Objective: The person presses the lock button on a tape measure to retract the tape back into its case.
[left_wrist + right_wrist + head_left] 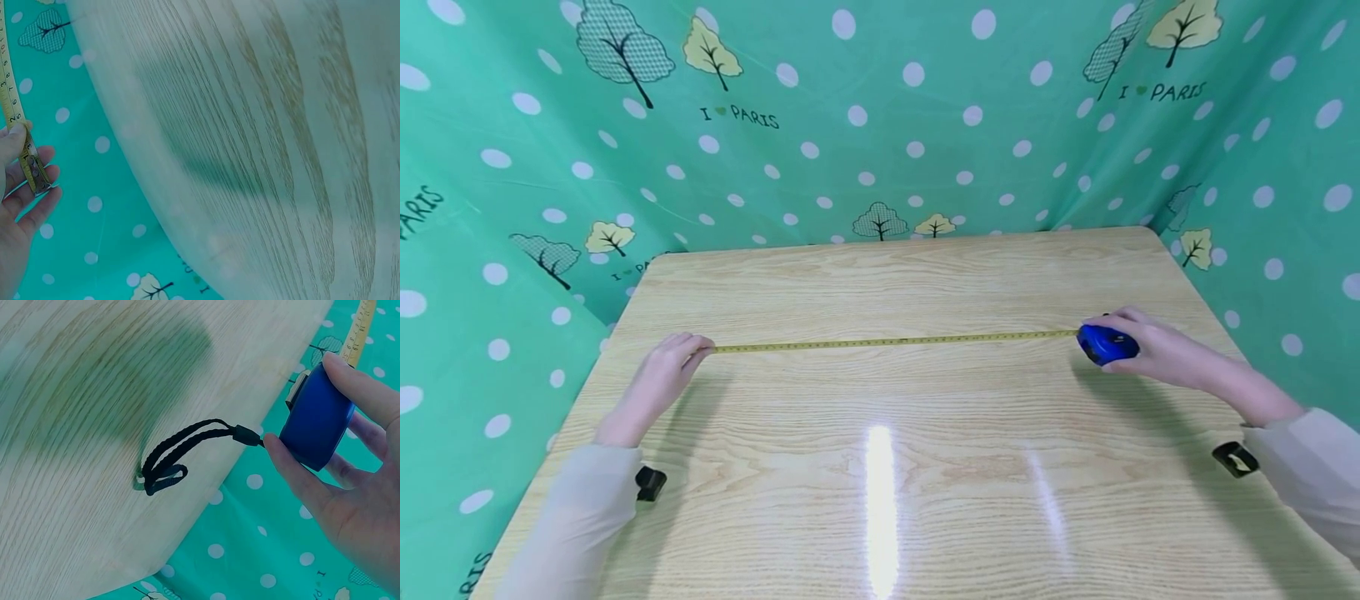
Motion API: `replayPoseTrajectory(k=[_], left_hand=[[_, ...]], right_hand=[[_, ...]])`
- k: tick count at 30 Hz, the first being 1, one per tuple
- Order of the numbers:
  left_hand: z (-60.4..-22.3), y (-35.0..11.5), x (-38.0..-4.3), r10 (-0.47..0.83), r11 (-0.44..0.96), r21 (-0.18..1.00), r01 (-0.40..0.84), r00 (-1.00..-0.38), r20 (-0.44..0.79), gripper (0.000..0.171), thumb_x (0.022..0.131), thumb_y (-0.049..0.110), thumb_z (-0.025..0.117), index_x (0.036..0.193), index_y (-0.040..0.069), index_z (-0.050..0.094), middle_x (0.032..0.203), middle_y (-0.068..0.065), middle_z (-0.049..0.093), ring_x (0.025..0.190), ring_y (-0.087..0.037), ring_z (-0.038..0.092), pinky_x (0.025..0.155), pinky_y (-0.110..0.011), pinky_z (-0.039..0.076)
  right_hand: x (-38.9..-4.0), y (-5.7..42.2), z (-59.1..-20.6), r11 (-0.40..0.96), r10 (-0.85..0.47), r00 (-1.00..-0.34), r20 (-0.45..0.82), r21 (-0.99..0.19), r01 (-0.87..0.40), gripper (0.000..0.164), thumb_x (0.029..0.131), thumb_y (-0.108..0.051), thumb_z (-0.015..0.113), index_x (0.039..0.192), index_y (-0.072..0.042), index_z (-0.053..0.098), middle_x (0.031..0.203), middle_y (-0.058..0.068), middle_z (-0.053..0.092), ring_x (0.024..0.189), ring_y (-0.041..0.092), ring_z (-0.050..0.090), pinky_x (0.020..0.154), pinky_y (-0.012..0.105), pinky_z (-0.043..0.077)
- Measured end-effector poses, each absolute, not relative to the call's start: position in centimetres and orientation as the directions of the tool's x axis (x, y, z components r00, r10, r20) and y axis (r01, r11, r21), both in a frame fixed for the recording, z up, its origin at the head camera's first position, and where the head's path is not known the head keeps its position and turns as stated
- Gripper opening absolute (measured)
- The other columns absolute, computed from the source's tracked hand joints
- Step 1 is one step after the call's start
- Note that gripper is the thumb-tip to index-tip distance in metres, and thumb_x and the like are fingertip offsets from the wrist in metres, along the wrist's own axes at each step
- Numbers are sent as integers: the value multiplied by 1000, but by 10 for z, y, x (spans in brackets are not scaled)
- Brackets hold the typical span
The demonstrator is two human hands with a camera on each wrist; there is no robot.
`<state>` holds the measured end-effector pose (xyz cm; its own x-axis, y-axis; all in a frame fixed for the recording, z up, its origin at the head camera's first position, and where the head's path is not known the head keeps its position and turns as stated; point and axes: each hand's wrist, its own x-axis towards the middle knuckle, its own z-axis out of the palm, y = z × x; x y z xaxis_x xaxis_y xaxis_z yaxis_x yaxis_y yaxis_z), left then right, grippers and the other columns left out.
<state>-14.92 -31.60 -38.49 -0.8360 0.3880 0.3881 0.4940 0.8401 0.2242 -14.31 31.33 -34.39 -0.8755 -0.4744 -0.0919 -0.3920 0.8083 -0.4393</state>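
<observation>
White sleeve at lower left leads to the left hand, whose thumb and fingers pinch the metal-tipped end of a yellow tape blade. This runs nearly level across mid-frame, over the wood-grain worktop, into a blue tape case at centre right, gripped by the fingers of the right hand. A black strap trails from the case.

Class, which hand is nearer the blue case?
Right. The right hand grips the blue case; the left hand is away from it, pinching the tape near its end.
</observation>
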Motion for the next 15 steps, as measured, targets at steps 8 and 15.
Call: replayPoseTrajectory(k=[8, 15], left_hand=[[-388, -310, -150, 393, 832, 227, 507, -826, 403, 12, 79, -6, 59, 90, -1, 62, 82, -12, 61, 79, -27, 55, 67, -40, 49], [-389, -302, -152, 394, 833, 231, 502, -833, 389, 12, 79, -6, 60, 90, -1, 62, 84, -13, 61, 81, -28, 55, 68, -41, 49]], right_hand=[[-143, 309, -345, 806, -481, -874, -70, -428, -409, 56, 77, -12, 69, 125, 0, 43, 113, 26, 41, 94, 44, 50, 67, 48, 51], [-145, 302, -346, 807, -481, -875, -45, -411, -423, 56, 76, -11, 70, 124, -1, 44, 112, 25, 44, 96, 43, 51, 69, 47, 51]])
